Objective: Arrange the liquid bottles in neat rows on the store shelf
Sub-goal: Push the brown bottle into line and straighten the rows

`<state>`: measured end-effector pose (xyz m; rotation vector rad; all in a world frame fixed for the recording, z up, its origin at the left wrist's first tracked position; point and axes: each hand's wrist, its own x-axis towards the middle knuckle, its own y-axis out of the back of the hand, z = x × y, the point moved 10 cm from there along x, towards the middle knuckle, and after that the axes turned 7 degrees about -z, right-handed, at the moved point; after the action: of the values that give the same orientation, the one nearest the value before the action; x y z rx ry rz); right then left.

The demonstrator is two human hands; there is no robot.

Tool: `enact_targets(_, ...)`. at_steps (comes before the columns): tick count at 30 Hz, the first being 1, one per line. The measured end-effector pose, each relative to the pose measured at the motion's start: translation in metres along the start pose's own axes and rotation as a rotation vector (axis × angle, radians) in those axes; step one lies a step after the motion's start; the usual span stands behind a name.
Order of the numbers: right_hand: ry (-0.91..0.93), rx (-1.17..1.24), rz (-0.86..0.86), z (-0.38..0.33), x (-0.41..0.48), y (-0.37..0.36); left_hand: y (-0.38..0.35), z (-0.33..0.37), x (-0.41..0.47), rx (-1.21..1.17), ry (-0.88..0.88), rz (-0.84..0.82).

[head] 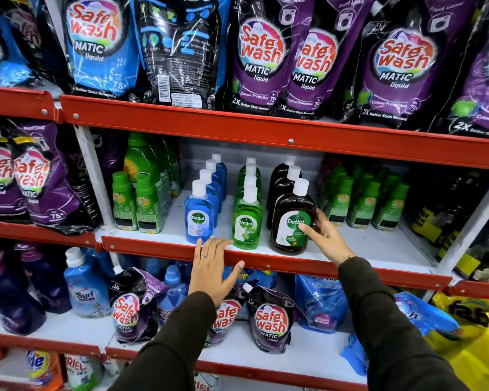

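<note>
three bottle rows (247,218) — green bottles (363,203) flanking

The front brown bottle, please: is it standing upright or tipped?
Upright: the brown bottle stands on the shelf, white cap on top.

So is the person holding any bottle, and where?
The right hand touches the front brown bottle at its lower right side. The left hand holds nothing.
</note>
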<state>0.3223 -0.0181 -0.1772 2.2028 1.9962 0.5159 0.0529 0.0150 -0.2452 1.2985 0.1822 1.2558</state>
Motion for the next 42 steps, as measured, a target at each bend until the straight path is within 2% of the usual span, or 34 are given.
enact_targets(3,0.013,0.002,-0.001,-0.003,-0.003,-0.003,0.006,0.011,-0.003,-0.138,0.024,0.048)
enact_targets(6,0.014,0.115,0.109,-0.003,-0.011,-0.002,0.007,0.049,-0.005,-0.230,-0.074,0.057)
enact_targets(9,0.034,0.296,0.273,0.003,-0.023,0.000,-0.001,0.093,0.003,-0.312,-0.236,-0.023)
enact_targets(11,0.037,0.383,0.345,0.007,-0.031,-0.002,-0.008,0.114,0.012,-0.369,-0.267,-0.081)
enact_targets(13,0.022,0.406,0.363,0.011,-0.034,-0.009,-0.015,0.123,0.023,-0.488,-0.184,-0.118)
enact_targets(18,0.002,0.418,0.320,0.024,-0.033,-0.023,-0.041,0.127,0.050,-0.853,0.161,-0.266)
enact_targets(20,-0.005,0.400,0.326,0.021,-0.036,-0.024,-0.044,0.125,0.055,-0.926,0.205,-0.262)
enact_targets(36,-0.003,0.250,0.253,0.018,-0.035,-0.027,-0.048,0.120,0.051,-0.916,0.188,-0.251)
enact_targets(39,-0.023,0.128,0.326,0.018,-0.039,-0.027,-0.038,0.116,0.041,-0.903,0.173,-0.140)
enact_targets(42,0.081,-0.057,0.525,0.001,-0.055,-0.023,-0.015,0.100,0.026,-0.841,0.151,0.103)
